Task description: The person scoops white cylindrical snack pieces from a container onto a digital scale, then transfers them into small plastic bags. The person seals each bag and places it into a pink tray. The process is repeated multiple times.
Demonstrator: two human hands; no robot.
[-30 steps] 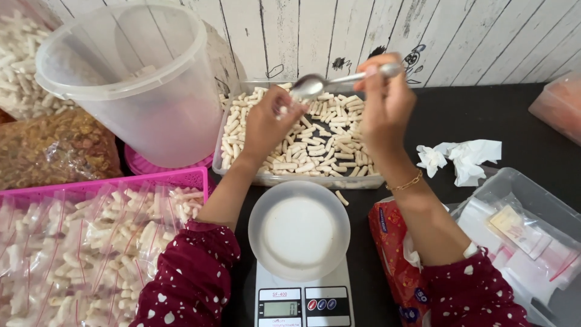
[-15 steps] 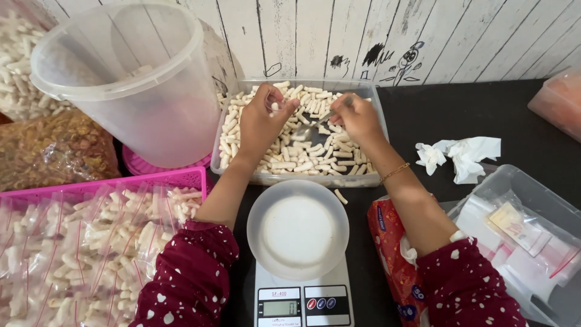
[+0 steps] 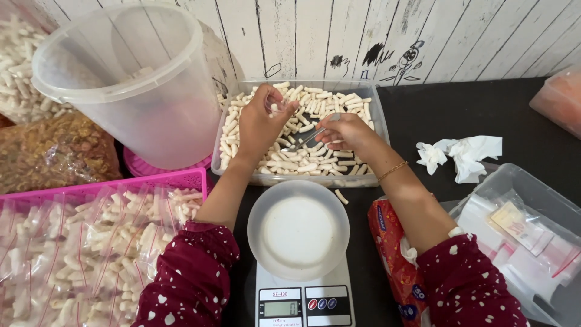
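Note:
A clear rectangular tub (image 3: 376,121) full of pale stick-shaped snacks (image 3: 315,163) sits at the back of the dark table. My left hand (image 3: 261,124) hovers over the snacks, its fingers pinched on a small clear bag. My right hand (image 3: 345,130) grips a metal spoon (image 3: 307,139), which points down-left into the snacks toward the left hand. In front of the tub a white bowl (image 3: 298,229) stands empty on a small digital scale (image 3: 301,303).
A big clear bucket (image 3: 130,85) stands at back left over a pink lid. A pink basket (image 3: 91,181) with several filled bags is at front left. Crumpled tissue (image 3: 463,154), a red packet (image 3: 396,254) and a clear box of bags (image 3: 532,236) lie on the right.
My right hand came down from above the tub with the spoon and now dips it among the snacks. My left hand stayed over the tub, shifting slightly.

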